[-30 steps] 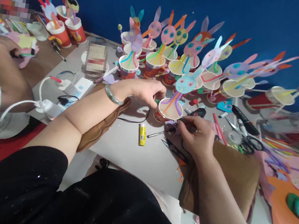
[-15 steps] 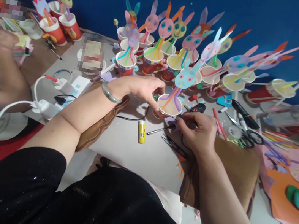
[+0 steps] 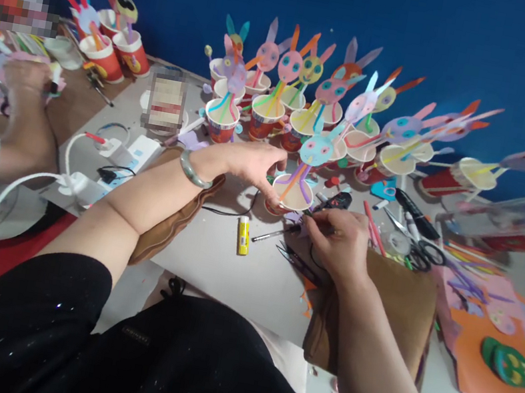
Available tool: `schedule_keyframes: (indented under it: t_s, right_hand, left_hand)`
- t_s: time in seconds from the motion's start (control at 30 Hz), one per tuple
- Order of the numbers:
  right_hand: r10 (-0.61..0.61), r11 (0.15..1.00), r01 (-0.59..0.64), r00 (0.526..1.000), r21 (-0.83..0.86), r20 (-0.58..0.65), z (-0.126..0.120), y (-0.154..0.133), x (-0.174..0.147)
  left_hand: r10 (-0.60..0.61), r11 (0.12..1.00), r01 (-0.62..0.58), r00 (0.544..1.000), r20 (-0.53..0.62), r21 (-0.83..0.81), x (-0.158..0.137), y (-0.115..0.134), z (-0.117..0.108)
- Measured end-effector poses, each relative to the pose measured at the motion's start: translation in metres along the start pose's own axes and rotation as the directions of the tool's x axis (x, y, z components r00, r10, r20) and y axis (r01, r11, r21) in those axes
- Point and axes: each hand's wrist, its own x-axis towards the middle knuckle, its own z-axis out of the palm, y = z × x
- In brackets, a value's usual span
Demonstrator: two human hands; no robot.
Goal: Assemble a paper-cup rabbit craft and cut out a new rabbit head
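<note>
A paper cup point(image 3: 299, 197) stands in front of me, with a light-blue paper rabbit head point(image 3: 316, 150) rising from it on orange and purple paper strips. My left hand point(image 3: 261, 168), a bangle on its wrist, grips the cup's left side between thumb and fingers. At the cup's right edge, my right hand point(image 3: 340, 237) is closed in a pinch. Its fingers hide most of what they hold; only a small dark bit shows by the rim. Below the cup lie a yellow glue stick point(image 3: 243, 236), a pen point(image 3: 270, 233) and dark pointed tweezers or scissors point(image 3: 294, 260).
Several finished rabbit cups point(image 3: 266, 119) crowd the back along the blue wall. To the right are black-handled scissors point(image 3: 428, 254), a brown cushion point(image 3: 395, 294) and orange paper point(image 3: 474, 349). A power strip point(image 3: 140, 158) with white cables lies left, beside a co-worker's hand point(image 3: 28, 74).
The whole view has shifted slightly. Both my hands stay at the cup in nearly the same pose. At far left, a co-worker's other hand now shows.
</note>
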Motion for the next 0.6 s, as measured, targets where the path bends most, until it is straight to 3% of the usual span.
schedule_keyframes:
  t_s: [0.23, 0.33, 0.4, 0.5, 0.6]
  right_hand:
    - [-0.237, 0.951, 0.252, 0.966, -0.179, 0.099, -0.013, 0.011, -0.002]
    - [-0.319, 0.909, 0.359, 0.926, -0.210, 0.203, -0.027, 0.013, -0.001]
    - [-0.358, 0.897, 0.397, 0.911, -0.196, 0.206, -0.037, 0.005, -0.001]
    - [-0.399, 0.909, 0.397, 0.917, -0.127, 0.017, -0.053, -0.019, -0.008]
    - [-0.441, 0.898, 0.430, 0.869, -0.098, -0.225, -0.062, -0.045, -0.020]
  left_hand:
    - [0.043, 0.921, -0.012, 0.997, -0.071, 0.390, -0.031, 0.035, -0.016]
    - [0.175, 0.860, -0.075, 0.973, -0.153, 0.506, -0.049, 0.062, -0.021]
    - [0.267, 0.861, -0.146, 0.945, -0.190, 0.486, -0.060, 0.081, -0.019]
    - [0.280, 0.934, -0.234, 0.948, -0.148, 0.271, -0.072, 0.103, -0.005]
    - [0.291, 0.955, -0.283, 0.951, -0.105, 0.087, -0.082, 0.111, 0.015]
